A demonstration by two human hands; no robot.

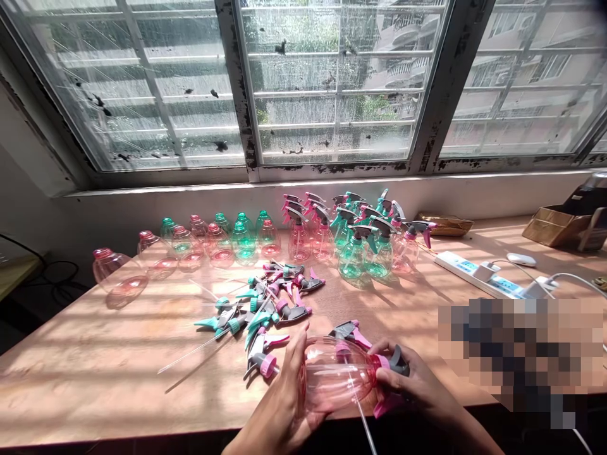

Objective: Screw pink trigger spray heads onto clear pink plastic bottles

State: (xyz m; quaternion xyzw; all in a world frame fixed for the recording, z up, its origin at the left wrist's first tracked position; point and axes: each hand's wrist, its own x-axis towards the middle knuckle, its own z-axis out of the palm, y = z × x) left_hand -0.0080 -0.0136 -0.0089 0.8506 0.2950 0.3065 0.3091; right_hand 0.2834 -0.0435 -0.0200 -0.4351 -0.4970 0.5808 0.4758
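Observation:
A clear pink spray bottle (pixel 332 379) lies on its side in the air at the table's front edge. My left hand (pixel 287 388) is wrapped round its base end. At the neck, my right hand (pixel 412 382) grips the pink collar of a grey-and-pink trigger spray head (pixel 399 361) seated at the mouth. Just behind the bottle lies another pink-and-grey trigger head (pixel 353 330). A thin clear tube (pixel 365 423) slants down below the bottle; I cannot tell which head it belongs to. Left of my hands is a pile of loose pink and green trigger heads (pixel 265 303).
Several open pink and green bottles (pixel 220 243) stand at the back left. Bottles fitted with trigger heads (pixel 363 249) stand behind my hands. A white power strip (pixel 478 275) with plugs and cables, a brown box (pixel 552 224) and a blurred-out patch are at right.

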